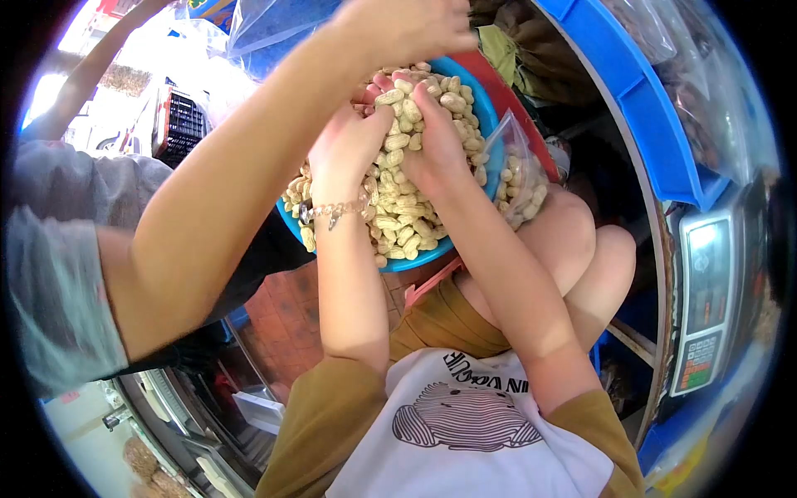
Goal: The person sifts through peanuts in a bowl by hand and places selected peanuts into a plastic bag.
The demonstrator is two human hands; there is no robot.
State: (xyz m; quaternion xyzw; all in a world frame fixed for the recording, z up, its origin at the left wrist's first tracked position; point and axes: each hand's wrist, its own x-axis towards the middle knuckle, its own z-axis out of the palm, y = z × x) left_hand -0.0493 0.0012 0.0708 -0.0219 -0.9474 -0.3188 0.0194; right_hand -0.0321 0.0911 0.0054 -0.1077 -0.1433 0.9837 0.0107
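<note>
A blue basin [491, 108] full of unshelled peanuts [403, 203] is in front of me, over my knees. Both my hands are in the heap, cupped toward each other. My left hand [350, 137], with a bracelet [336, 211] at its wrist, curls its fingers around some peanuts. My right hand [433, 149] faces it, thumb raised, with peanuts against its palm. Part of the fingers is hidden among the nuts. Beside the basin, to the right, a clear plastic bag [520, 178] holds more peanuts.
Another person's forearm [241, 149] crosses above the basin from the left, the hand [407, 31] blurred at the top. On the right are a blue tray [635, 91] and a digital scale [704, 290]. A black crate [178, 124] stands at left. Brick-red tiles [286, 319] show below.
</note>
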